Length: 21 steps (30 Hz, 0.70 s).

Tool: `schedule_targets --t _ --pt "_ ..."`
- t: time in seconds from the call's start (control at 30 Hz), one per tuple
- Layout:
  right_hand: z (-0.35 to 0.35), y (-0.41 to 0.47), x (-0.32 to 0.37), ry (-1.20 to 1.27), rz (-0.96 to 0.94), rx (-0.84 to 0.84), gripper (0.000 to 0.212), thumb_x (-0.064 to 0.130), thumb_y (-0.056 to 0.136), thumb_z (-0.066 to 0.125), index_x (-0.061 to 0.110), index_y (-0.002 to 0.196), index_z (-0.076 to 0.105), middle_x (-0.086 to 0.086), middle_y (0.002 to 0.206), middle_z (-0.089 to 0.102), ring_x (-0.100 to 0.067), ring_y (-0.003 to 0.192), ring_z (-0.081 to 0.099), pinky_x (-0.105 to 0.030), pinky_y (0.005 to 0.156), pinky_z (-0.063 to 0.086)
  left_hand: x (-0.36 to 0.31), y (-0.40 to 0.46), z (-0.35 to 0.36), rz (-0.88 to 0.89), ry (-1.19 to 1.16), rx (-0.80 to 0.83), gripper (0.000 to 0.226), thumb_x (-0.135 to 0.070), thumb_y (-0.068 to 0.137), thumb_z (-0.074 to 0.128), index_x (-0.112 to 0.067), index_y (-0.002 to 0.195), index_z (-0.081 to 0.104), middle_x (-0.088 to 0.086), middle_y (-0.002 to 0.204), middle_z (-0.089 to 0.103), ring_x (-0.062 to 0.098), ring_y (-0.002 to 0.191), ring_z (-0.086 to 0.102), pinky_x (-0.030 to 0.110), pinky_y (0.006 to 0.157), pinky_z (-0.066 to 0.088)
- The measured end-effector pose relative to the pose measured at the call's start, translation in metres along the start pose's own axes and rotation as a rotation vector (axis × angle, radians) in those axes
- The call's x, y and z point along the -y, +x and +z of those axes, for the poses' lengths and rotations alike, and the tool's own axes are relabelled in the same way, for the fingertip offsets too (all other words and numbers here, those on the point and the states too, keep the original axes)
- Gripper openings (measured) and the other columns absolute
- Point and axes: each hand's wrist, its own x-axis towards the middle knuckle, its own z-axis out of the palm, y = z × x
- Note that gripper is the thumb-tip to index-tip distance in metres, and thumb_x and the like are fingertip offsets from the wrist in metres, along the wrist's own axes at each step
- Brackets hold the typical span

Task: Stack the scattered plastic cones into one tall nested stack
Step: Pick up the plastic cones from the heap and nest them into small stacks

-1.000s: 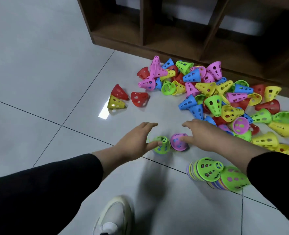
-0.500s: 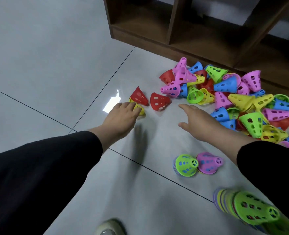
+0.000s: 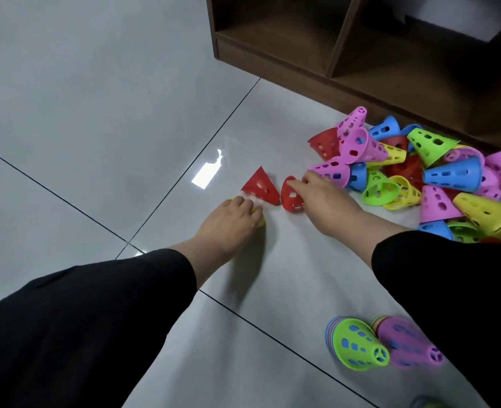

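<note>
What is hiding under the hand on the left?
A yellow cone peeks out from under the left hand. Only slivers of yellow show beside the fingers; the hand covers the rest, so its shape and holes cannot be seen. A red cone lies just beyond.

Grey tiled floor [image 3: 96, 83] with scattered plastic cones.
Heap of cones [image 3: 437, 178] at right by wooden shelf unit [image 3: 302, 63]; two red cones [image 3: 260, 187] apart from heap; green-topped stack [image 3: 358, 344] and pink-topped stack [image 3: 408, 343] lying side by side, near edge.
</note>
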Motion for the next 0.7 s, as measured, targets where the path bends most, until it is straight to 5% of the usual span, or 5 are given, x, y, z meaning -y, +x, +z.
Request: schedule_targets --t 0.17,0.23,0.4,0.53,0.7 --pt "0.004 -0.009 -0.005 0.008 -0.021 -0.083 0.015 0.019 0.088 0.068 0.016 0.101 0.06 -0.007 0.102 0.044 -0.031 0.098 0.049 -0.04 0.078 0.048 -0.008 -0.012 -0.006 -0.182 -0.137 0.03 0.037 -0.008 0.085 0.047 -0.019 0.121 0.05 0.001 0.108 0.055 0.028 0.105 0.052 0.044 0.097 0.031" --pt "0.002 -0.021 -0.01 0.08 -0.005 -0.112 0.019 0.029 0.089 0.068 0.013 0.099 0.062 -0.011 0.111 0.048 -0.033 0.104 0.051 -0.038 0.08 0.047 -0.015 -0.02 -0.006 -0.225 -0.286 -0.064 0.039 -0.014 0.086 0.057 -0.023 0.123 0.051 -0.003 0.112 0.056 0.026 0.106 0.053 0.047 0.104 0.027" --pt "-0.046 -0.088 -0.03 0.38 0.103 -0.25 0.026 0.035 0.087 0.07 0.013 0.088 0.057 -0.005 0.101 0.055 -0.019 0.088 0.053 -0.023 0.072 0.032 -0.061 -0.044 -0.05 -0.282 -0.953 -0.257 0.045 -0.03 0.087 0.071 -0.025 0.128 0.052 -0.012 0.115 0.055 0.007 0.098 0.051 0.009 0.083 0.034" --pt "-0.1 -0.173 -0.04 0.693 0.289 -0.078 0.027 0.034 0.087 0.071 0.017 0.095 0.052 0.008 0.071 0.054 0.002 0.056 0.055 -0.015 0.049 0.041 -0.114 -0.073 -0.086 -0.289 -1.267 -0.173 0.041 -0.036 0.088 0.071 -0.033 0.122 0.049 -0.02 0.106 0.058 -0.001 0.097 0.055 0.005 0.078 0.039" --pt "-0.12 -0.252 -0.045 0.226 0.308 0.34 0.036 0.05 0.081 0.068 0.035 0.103 0.044 0.009 0.09 0.055 -0.007 0.079 0.055 -0.028 0.063 0.045 -0.168 -0.095 -0.104 -0.04 -1.308 -0.157 0.04 -0.038 0.087 0.069 -0.039 0.119 0.045 -0.024 0.114 0.052 0.002 0.105 0.055 0.013 0.087 0.042"
